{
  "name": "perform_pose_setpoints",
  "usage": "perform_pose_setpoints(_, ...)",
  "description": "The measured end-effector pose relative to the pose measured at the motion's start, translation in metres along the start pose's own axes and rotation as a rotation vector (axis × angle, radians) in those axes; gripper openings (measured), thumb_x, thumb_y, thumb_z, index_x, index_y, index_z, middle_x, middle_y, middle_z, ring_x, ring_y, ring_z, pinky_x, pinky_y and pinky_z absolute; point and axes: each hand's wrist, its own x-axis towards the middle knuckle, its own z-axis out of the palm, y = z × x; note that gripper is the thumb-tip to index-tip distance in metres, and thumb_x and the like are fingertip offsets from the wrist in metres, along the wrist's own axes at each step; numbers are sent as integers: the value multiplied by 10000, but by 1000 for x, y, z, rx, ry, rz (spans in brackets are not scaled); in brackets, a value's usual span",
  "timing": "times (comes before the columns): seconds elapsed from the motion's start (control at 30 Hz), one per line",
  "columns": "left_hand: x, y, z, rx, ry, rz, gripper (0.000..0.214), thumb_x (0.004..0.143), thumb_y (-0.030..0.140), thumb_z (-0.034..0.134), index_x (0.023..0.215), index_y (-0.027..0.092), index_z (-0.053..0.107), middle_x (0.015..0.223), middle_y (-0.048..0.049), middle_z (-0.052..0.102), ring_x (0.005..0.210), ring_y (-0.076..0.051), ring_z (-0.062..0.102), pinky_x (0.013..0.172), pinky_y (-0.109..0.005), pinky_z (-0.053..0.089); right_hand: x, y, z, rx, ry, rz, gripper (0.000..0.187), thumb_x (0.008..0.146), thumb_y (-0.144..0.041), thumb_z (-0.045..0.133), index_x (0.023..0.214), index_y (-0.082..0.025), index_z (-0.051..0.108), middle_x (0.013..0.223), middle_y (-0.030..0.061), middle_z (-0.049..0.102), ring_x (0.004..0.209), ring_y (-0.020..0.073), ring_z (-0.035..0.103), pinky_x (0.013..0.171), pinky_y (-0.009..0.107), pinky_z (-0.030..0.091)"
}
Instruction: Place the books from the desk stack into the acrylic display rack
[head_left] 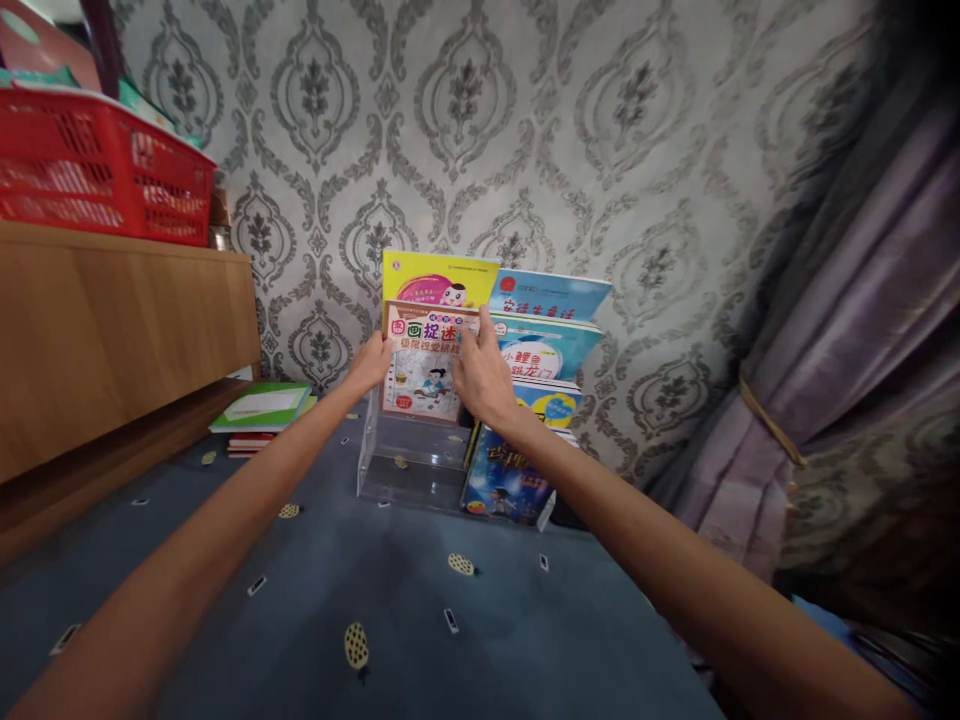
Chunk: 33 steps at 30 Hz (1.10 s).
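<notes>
In the head view, grey damask wallpaper (461, 90) backs a dark-blue cloth (300, 620) printed with yellow pineapples. Taking the clear tiered book stand (405, 445) as the middle of a dial, a wooden cabinet (112, 340) stands at nine to ten o'clock, a red plastic basket (67, 165) on its top at ten. A tied-back mauve curtain (780, 440) hangs at three. At nine o'clock, near the cabinet, a green book (262, 405) lies on a small stack with red books (251, 443) underneath.

The brown-bordered picture hide-and-seek book (420, 378) is upright at the stand's left column, in front of a yellow book (442, 270) that shows above it at twelve. The left hand (371, 362) grips its edge at nine o'clock; the right hand (484, 372) is closed around its edge at three, one finger pointing up.

Down the right column stand an Andersen fairy-tale book (555, 292), a teal carp storybook (544, 355), a blue-and-yellow book (555, 405) and a dark-blue book (506, 490).
</notes>
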Motion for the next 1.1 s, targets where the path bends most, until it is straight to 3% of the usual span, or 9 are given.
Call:
perform_pose_setpoints(0.27,3,-4,4,-4,9,41,307,1006,280,323,1098,147,584,1155,-182,698,1104,-313,654,928,-409,496,13,3,10,-58,-23,-58,667,828,-87,460,1483,-188,389,1613,171,300,1247,406,525,871,577,529)
perform_pose_setpoints(0.43,3,-8,2,-21,3,81,313,1009,278,317,1096,145,587,1160,-172,695,1103,-303,650,938,-412,496,23,1,11,-60,-45,-1,651,838,-112,467,1483,-165,394,1600,220,298,1194,438,557,770,562,550)
perform_pose_setpoints(0.6,1,-12,4,-25,7,99,297,1010,279,319,1083,151,577,1128,-165,700,1091,-293,650,940,-404,495,29,2,12,-47,-49,-8,610,856,-132,453,1462,-167,400,1565,254,328,1013,390,639,721,563,545)
perform_pose_setpoints(0.8,-1,-12,5,-29,14,106,295,1013,276,310,1070,158,574,1125,-165,700,1085,-293,646,938,-407,493,34,4,12,-74,-44,-37,677,819,-104,497,1476,-220,387,1494,254,390,925,356,655,718,564,536)
perform_pose_setpoints(1.1,-9,-7,-3,-22,11,105,281,995,260,340,1113,144,568,1095,-155,698,1042,-286,653,926,-407,507,43,-8,6,-184,-103,27,565,825,-76,476,1381,-171,459,1393,257,452,861,305,656,725,511,532)
